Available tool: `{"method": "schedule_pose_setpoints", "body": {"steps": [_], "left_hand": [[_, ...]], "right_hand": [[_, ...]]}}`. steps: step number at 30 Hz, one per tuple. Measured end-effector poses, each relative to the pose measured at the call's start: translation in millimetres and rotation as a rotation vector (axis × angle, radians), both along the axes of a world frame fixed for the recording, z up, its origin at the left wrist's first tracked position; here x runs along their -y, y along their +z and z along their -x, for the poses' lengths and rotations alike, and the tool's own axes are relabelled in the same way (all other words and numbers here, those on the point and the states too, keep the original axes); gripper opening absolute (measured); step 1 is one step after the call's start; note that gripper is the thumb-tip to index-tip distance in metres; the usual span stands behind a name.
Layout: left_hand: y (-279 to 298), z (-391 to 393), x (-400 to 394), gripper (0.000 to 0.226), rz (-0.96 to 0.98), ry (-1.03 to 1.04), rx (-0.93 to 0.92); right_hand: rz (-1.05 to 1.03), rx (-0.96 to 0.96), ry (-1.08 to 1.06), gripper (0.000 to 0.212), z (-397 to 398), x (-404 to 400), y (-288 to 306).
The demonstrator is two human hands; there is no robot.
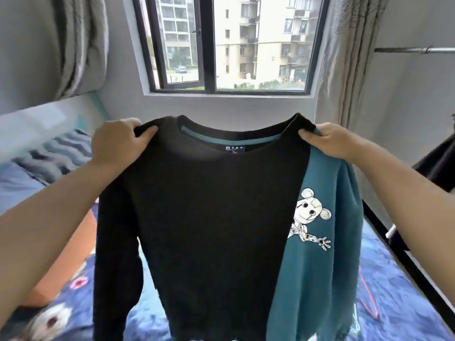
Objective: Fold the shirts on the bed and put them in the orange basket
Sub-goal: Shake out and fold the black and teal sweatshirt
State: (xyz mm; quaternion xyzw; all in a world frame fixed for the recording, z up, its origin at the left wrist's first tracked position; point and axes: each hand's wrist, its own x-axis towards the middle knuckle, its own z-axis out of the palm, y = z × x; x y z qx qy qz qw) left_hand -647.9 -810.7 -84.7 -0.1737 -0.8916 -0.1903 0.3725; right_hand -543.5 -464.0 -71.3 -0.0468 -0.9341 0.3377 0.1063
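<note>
A black and teal long-sleeved shirt [209, 205] hangs upright in the air in front of me, above the bed. Its right part is teal with a white bear-robot print. My left hand [118, 141] pinches its left shoulder. My right hand [332, 141] grips its right shoulder. The sleeves hang down at both sides. An orange basket [73, 242] shows at the lower left on the bed, mostly hidden behind my left arm and the shirt.
The bed has a blue flowered cover [398, 279], with a pink hanger [369, 301] lying on it at the right. A striped pillow [56, 153] lies at the far left. A window [229, 45], curtains and a black bed rail [403, 264] bound the space.
</note>
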Motion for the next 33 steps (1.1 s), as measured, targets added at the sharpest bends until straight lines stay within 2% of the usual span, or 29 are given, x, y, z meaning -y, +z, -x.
{"method": "schedule_pose_setpoints", "body": {"steps": [5, 8, 11, 15, 18, 22, 26, 29, 33], "left_hand": [[-41, 37, 37, 0.043, 0.104, 0.092, 0.04], [-68, 83, 53, 0.045, 0.128, 0.128, 0.115], [-97, 145, 71, 0.047, 0.145, 0.118, 0.222], [-146, 232, 89, 0.045, 0.153, 0.073, 0.392], [-182, 286, 98, 0.043, 0.16, 0.017, 0.504], [-230, 345, 102, 0.04, 0.153, -0.049, 0.578], [-264, 388, 92, 0.037, 0.129, -0.132, 0.567], [-284, 426, 88, 0.034, 0.143, -0.163, 0.552], [-308, 472, 82, 0.034, 0.202, -0.129, 0.524]], "right_hand": [[-0.239, 0.08, -0.008, 0.046, 53, 15, -41], [-0.424, 0.115, 0.033, 0.031, 106, 25, -71], [-0.499, 0.167, 0.065, 0.023, 164, 41, -98], [-0.506, 0.289, -0.001, 0.023, 243, 62, -152], [-0.404, 0.327, -0.084, 0.019, 289, 71, -193], [-0.305, 0.314, -0.216, 0.022, 334, 83, -242], [-0.178, 0.261, -0.403, 0.03, 371, 85, -278], [-0.219, 0.223, -0.369, 0.028, 408, 78, -305], [-0.369, 0.292, -0.218, 0.023, 463, 52, -324]]}}
